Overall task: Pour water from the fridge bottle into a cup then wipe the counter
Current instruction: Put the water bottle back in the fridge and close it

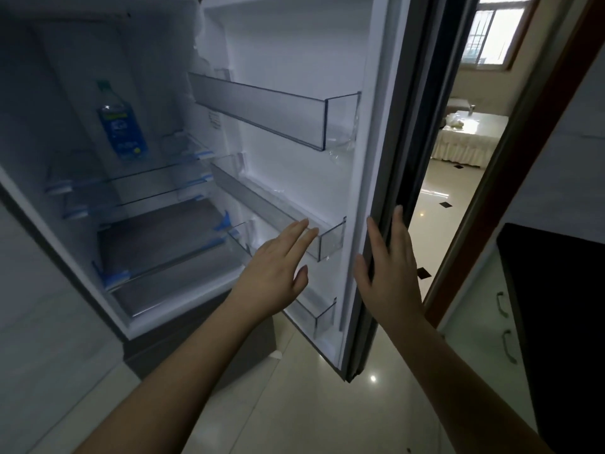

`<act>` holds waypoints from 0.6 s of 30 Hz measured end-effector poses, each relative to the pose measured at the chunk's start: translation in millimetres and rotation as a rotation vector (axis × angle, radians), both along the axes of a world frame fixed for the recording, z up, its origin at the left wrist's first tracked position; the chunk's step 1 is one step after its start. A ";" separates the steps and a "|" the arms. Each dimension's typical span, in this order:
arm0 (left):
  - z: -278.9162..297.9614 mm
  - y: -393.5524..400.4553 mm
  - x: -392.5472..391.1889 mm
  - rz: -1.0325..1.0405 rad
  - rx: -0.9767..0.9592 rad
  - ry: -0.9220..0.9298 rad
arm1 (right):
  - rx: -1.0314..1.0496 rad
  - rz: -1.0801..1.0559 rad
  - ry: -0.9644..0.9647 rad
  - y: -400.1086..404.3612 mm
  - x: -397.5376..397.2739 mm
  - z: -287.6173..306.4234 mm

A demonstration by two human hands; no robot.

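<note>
Nearest to me, the person's right hand (389, 270) lies flat with straight fingers against the outer edge of the open fridge door (376, 158), thumb on the inner side and the other fingers over the dark gasket strip, steadying it rather than clutching it. The left hand (278, 267) floats just beside it, fingers spread and relaxed, holding nothing, in front of the middle door bin (330, 244), though I can't tell whether the fingertips touch the clear plastic. If that hand swings inward carelessly, I'd expect it to catch the bin's corner or the loose film hanging from the upper door bin (278, 109). The door looks held only by that light palm; should the right hand drop off, it may drift back toward the reaching arm. Further in, the water bottle (121, 122) stands upright alone on a glass shelf (137, 178) deep in the left of the cabinet, well apart from both hands. It is a long reach across, and a tall, narrow bottle on smooth glass could tip or slide if grabbed high near the cap or nudged first. If it is chilled it might be slick in the fingers. No cup is in sight, and the dark counter (556, 306) sits off to the right, so the bottle would have to be carried round the door.
</note>
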State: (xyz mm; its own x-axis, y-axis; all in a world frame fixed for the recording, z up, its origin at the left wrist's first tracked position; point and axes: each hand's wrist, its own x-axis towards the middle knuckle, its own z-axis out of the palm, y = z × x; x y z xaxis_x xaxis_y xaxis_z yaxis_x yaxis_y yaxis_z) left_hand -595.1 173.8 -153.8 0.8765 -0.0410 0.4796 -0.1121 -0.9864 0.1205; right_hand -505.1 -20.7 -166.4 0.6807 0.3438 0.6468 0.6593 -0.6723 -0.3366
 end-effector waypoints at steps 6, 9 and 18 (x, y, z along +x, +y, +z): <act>-2.1 24.0 -58.9 0.072 -0.008 0.035 | -0.029 0.002 0.003 33.0 -65.4 -2.2; -1.5 33.0 -93.7 0.124 -0.008 0.048 | -0.034 0.023 0.006 49.2 -92.5 -2.7; 29.6 57.8 -184.6 0.276 0.016 0.077 | -0.119 0.090 0.001 95.8 -154.4 -5.6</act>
